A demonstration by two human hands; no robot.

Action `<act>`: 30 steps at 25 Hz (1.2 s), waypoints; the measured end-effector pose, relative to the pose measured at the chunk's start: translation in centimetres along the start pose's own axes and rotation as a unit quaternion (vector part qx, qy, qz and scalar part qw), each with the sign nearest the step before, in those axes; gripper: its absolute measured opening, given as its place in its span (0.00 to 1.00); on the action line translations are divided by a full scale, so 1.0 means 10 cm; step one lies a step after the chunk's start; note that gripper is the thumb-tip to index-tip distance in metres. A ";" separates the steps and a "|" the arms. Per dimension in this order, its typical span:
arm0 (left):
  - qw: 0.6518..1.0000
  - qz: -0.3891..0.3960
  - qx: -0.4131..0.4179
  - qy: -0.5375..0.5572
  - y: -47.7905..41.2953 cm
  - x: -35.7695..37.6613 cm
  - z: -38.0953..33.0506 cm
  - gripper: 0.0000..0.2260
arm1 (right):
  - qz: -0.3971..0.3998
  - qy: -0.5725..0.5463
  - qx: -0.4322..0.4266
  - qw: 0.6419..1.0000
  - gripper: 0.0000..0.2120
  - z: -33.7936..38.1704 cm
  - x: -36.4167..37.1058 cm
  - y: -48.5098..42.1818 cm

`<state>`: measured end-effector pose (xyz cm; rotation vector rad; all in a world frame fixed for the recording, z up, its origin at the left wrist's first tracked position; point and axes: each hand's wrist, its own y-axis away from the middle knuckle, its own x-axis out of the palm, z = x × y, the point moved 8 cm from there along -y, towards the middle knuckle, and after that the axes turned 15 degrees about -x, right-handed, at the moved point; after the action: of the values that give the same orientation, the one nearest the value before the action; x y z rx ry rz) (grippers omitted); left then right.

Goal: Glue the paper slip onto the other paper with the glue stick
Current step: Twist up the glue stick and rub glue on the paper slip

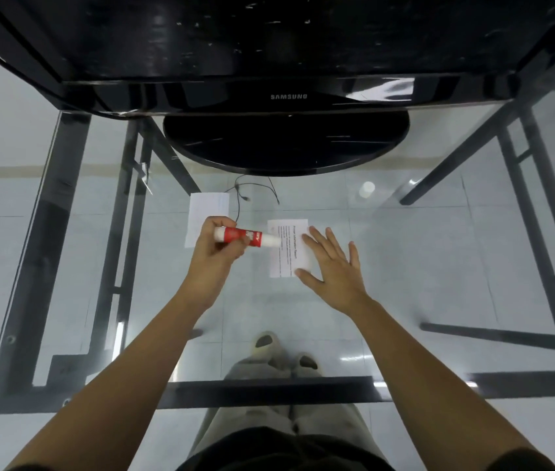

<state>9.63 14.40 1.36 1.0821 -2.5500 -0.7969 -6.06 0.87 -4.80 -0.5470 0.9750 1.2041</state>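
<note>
Seen from above through a glass counter (405,266) on a black metal frame: left hand (216,248) closed around a red-and-white glue stick (245,236), held nearly level, white end pointing right and reaching the left edge of a printed paper (286,246). Right hand (332,266) open and flat, fingers (313,246) spread, pressing down on the right half of that printed paper and covering its lower right corner. Printed lines running sideways across the sheet, too small to read. A second, plain paper slip (206,209) lying flat on the glass just left of the printed sheet, partly hidden beneath the left hand and set apart from the other sheet by a narrow gap. Whether the stick's tip actually touches the paper, not clear from this angle. A small white cap (367,189) standing alone on the glass, well to the right and farther back, near a frame leg. Thin black cable ends (245,195) visible between the two papers, toward the back. Behind them, a black Samsung monitor (286,93) on a round glossy base (286,144), filling the top of the scene. Below the glass, pale floor tiles, light trousers and two light slippers (266,345) of the person standing at the near edge.
</note>
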 end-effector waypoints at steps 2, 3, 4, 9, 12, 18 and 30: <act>0.982 -0.019 0.057 -0.177 0.07 0.10 -0.03 0.17 | -0.001 -0.005 0.001 1.000 0.31 0.00 0.01 0.00; 0.969 -0.027 0.089 -0.229 0.11 0.15 -0.07 0.19 | -0.001 -0.007 0.002 1.000 0.31 0.00 0.01 -0.01; 0.957 -0.028 0.121 -0.261 0.13 0.20 -0.12 0.17 | -0.002 -0.008 0.003 1.000 0.31 0.00 0.01 -0.01; 0.908 0.031 0.154 -0.389 0.11 0.40 -0.11 0.11 | -0.002 -0.008 0.010 1.000 0.32 -0.01 0.00 -0.02; 0.880 0.041 0.165 -0.443 0.09 0.43 -0.11 0.11 | 0.000 -0.012 0.009 1.000 0.32 -0.01 0.01 -0.01; 0.869 0.038 0.190 -0.456 0.13 0.50 -0.10 0.12 | 0.005 -0.012 0.010 1.000 0.32 -0.01 0.01 -0.02; 0.869 0.040 0.175 -0.461 0.06 0.55 -0.08 0.13 | 0.005 -0.006 0.011 1.000 0.32 -0.02 0.01 -0.03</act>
<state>5.87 10.43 2.49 0.7567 -3.6303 -1.0299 -5.85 0.71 -5.04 -0.5176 0.9818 1.2027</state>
